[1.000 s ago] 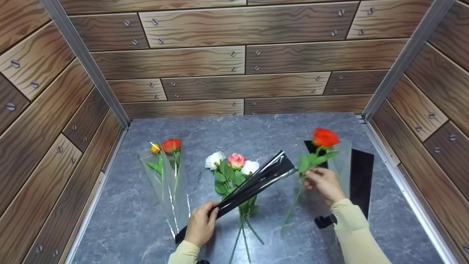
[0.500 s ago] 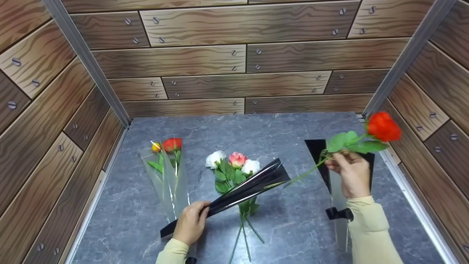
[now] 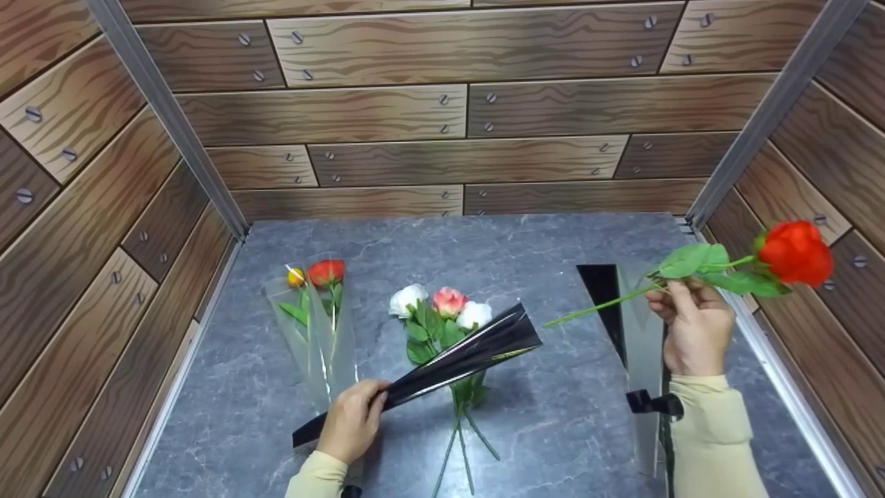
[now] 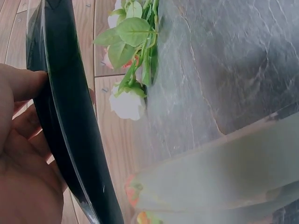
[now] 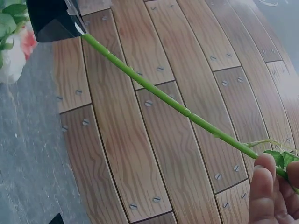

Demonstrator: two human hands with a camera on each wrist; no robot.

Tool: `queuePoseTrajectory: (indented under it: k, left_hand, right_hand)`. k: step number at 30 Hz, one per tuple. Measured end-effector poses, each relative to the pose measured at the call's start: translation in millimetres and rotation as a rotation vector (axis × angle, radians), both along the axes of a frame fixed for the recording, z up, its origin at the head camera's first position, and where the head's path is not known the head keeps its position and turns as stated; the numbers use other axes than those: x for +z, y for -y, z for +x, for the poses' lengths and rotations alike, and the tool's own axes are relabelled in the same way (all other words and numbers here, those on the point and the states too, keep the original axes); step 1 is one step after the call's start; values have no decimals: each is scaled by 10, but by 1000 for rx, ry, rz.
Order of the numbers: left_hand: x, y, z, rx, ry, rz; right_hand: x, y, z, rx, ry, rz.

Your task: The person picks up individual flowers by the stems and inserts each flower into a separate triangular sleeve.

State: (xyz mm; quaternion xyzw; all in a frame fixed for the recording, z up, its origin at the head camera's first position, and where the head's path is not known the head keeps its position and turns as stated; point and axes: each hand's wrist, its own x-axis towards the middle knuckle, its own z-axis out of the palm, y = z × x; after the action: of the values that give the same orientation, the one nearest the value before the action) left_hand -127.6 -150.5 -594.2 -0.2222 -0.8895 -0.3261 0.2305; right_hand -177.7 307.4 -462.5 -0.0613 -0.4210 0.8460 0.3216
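My left hand (image 3: 351,418) grips the narrow lower part of a black flower sleeve (image 3: 463,356), thumb on one face in the left wrist view. The sleeve slants up to the right, its wide mouth facing right. A red rose (image 3: 795,252) is pinched by its green stem, just under the leaves, in my right hand (image 3: 698,325). Its bloom points right and the bare stem (image 5: 159,93) runs left to the sleeve's mouth; whether the tip is inside or only beside it, I cannot tell. White and pink roses (image 3: 449,302) lie partly behind the sleeve.
At left on the grey marbled table (image 3: 539,242) lies a clear sleeve (image 3: 318,346) holding a red flower and a yellow one. More black and clear sleeves (image 3: 639,325) lie under my right arm. Wood-patterned walls (image 3: 387,114) close in the back and sides.
My right hand has moved right, tilting the rose from upright to nearly sideways, its stem end now toward the sleeve. My left hand and the sleeve have shifted slightly left and lower.
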Motion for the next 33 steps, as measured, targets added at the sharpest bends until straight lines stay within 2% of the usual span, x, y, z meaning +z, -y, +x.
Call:
queuePoseTrajectory:
  k: [10,18,24,29,33]
  left_hand:
    - [30,-109,-13,-28,-11,1]
    - [28,-230,-26,-57,-7,44]
    - [5,-323,-39,-78,-37,85]
    - [15,-410,-47,-100,-67,124]
    - [26,-478,-52,-112,-79,146]
  right_hand:
    - [-56,162,1,63,38,9]
    - [-176,391,42,184,106,16]
    - [-255,524,91,278,178,92]
    - [-261,603,117,298,268,188]
    - [-236,628,149,355,282,210]
